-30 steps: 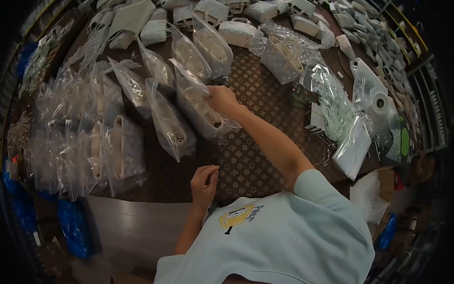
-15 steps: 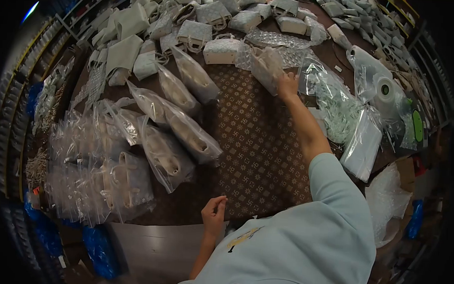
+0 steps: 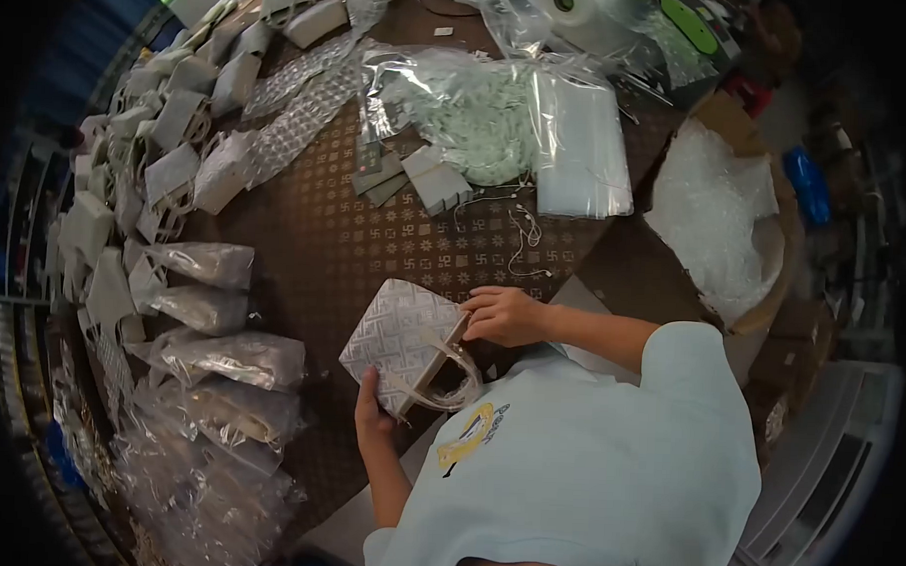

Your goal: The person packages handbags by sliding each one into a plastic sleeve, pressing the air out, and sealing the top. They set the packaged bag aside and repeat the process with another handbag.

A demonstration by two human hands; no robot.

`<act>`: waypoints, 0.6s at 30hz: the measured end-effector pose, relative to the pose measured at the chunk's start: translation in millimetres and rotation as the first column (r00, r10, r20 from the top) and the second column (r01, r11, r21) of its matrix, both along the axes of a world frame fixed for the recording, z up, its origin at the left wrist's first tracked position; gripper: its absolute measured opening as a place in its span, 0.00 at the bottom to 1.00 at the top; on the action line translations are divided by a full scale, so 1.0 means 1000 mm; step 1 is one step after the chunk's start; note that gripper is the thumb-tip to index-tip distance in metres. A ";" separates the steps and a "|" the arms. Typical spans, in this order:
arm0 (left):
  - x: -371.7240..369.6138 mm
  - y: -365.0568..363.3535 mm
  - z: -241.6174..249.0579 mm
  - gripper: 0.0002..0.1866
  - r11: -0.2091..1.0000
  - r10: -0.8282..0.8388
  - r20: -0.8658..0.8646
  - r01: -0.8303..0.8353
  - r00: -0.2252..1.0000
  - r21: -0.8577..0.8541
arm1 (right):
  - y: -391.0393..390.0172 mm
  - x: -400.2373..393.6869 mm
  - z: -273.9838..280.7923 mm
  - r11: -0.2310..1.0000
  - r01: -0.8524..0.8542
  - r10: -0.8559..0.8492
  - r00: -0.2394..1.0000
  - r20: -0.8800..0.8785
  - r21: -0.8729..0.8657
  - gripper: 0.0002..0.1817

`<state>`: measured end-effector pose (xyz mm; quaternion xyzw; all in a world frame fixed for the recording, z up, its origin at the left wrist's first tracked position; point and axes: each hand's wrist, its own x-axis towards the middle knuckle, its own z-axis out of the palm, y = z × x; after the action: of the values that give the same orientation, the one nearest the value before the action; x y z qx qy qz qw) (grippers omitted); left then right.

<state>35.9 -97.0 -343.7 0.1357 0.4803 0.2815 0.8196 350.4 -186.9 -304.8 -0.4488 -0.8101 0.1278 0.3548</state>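
A pale patterned handbag (image 3: 403, 333) is tilted close to my body, its looped handles (image 3: 456, 388) turned toward my shirt. My left hand (image 3: 372, 412) grips the bag's lower left side, thumb against the patterned face. At the opposite end, my right hand (image 3: 507, 317) has its fingers closed on the upper rim near the opening. The inside of the handbag is mostly hidden. To the left lie several handbags in clear plastic sleeves (image 3: 233, 358).
Unwrapped pale bags (image 3: 179, 124) crowd the far left, beside bubble wrap (image 3: 304, 113). Farther back are a stack of clear sleeves (image 3: 581, 138), pale green shredded material (image 3: 483, 124), small white cards (image 3: 435, 178) and a plastic roll (image 3: 567, 6). A bubble-wrap-filled carton (image 3: 720, 212) stands right.
The view has swung to the right. My right hand has come back from the far side of the table, and both hands now hold a handbag near my body.
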 end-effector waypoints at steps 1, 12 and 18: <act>-0.001 -0.007 -0.003 0.27 0.995 -0.010 -0.032 0.013 0.999 0.103 | -0.014 0.016 0.005 0.967 0.252 -0.252 0.967 -0.026 -0.028 0.07; 0.014 -0.023 -0.003 0.28 0.937 -0.025 -0.172 0.083 0.985 0.340 | -0.031 0.196 -0.033 0.561 0.826 -0.738 0.525 0.424 -0.045 0.12; 0.013 -0.028 -0.006 0.35 0.927 0.080 -0.402 0.080 0.912 0.367 | 0.002 0.174 0.030 0.572 0.818 -0.818 0.574 0.029 -0.069 0.11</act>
<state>48.4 -124.5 -349.6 0.3459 0.5787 0.3332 0.6592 524.0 -184.7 -274.8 -0.7844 -0.5053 -0.0188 0.3592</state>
